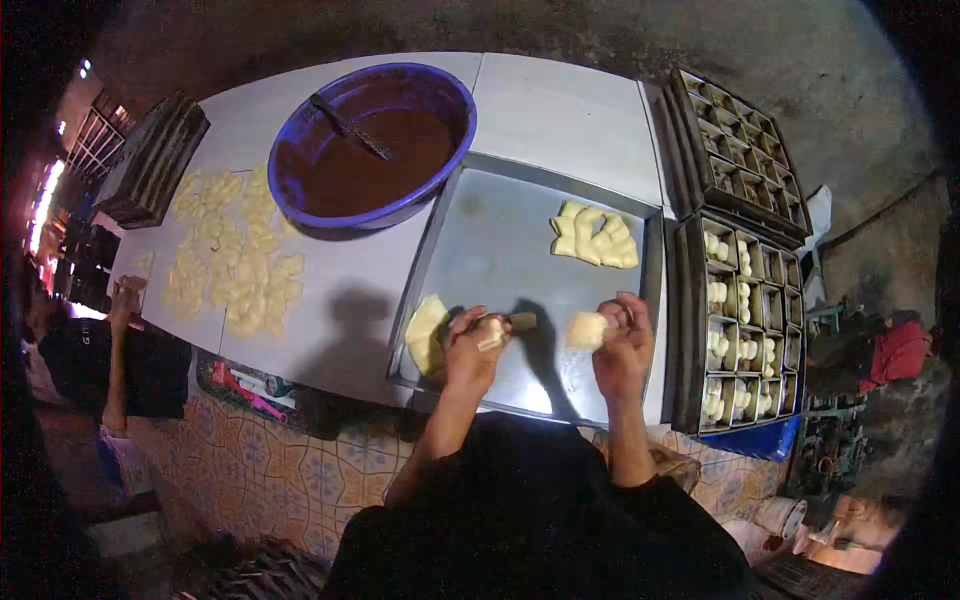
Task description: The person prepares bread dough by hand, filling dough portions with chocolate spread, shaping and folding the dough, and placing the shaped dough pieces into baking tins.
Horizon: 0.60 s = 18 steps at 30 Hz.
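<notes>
Dough (586,331) in hand over a metal tray (480,270).
Pinching a pale piece (584,330) in right hand (623,342) at the tray's four o'clock, curling fingers of left hand (474,342) round another piece (491,336) at seven, with dough cluster (594,237) at one, purple basin (340,222) at ten.

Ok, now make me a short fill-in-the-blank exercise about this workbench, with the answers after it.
1. The mass inside the round basin is coloured ____.
2. The dough piece at the right hand looks ____ (pale or dark).
3. The dough cluster lies nearer the ____ edge (left or right) of the metal tray.
4. The scattered dough pieces lie to the ____ (left or right) of that tray.

Missing words: brown; pale; right; left.
</notes>
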{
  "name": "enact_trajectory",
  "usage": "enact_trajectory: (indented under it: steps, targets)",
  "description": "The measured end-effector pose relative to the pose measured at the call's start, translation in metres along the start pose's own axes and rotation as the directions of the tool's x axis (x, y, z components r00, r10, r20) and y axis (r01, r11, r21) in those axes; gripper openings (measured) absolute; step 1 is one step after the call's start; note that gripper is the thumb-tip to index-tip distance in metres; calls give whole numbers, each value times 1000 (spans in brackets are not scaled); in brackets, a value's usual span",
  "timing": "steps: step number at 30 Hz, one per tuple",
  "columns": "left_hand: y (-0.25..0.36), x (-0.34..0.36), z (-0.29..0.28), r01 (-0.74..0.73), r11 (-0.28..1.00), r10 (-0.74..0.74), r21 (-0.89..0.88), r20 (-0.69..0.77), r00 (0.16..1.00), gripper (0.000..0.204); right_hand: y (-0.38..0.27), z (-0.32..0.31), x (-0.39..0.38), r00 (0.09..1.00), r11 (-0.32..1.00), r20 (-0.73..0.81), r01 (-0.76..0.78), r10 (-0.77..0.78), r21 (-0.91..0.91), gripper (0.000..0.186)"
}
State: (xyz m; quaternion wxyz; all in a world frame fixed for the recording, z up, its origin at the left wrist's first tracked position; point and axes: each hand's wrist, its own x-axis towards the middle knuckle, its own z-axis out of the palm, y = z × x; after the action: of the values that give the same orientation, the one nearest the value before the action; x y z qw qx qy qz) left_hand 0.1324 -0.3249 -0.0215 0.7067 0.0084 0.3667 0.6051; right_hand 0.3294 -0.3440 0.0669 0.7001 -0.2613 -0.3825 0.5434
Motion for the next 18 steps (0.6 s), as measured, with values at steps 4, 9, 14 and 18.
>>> enact_trajectory:
  steps: [4, 9, 14, 18]
  targets:
    - [15, -12, 9, -298, 947, 266, 118, 231, 936, 30, 5, -82, -2, 969, 664, -207, -244, 135, -707, 37]
    - [3, -24, 22, -317, 907, 194, 279, 390, 900, 28, 23, -23, -13, 927, 523, -189, -343, 325, -780, 32]
    - [-7, -31, 43, -592, 658, 408, 465, 441, 800, 37, 65, 5, -4, 969, 524, 107, -26, 222, -851, 27]
    - [10, -33, 36, -497, 673, 373, 549, 328, 868, 36, 60, -6, 4, 927, 743, -197, -374, 319, -555, 28]
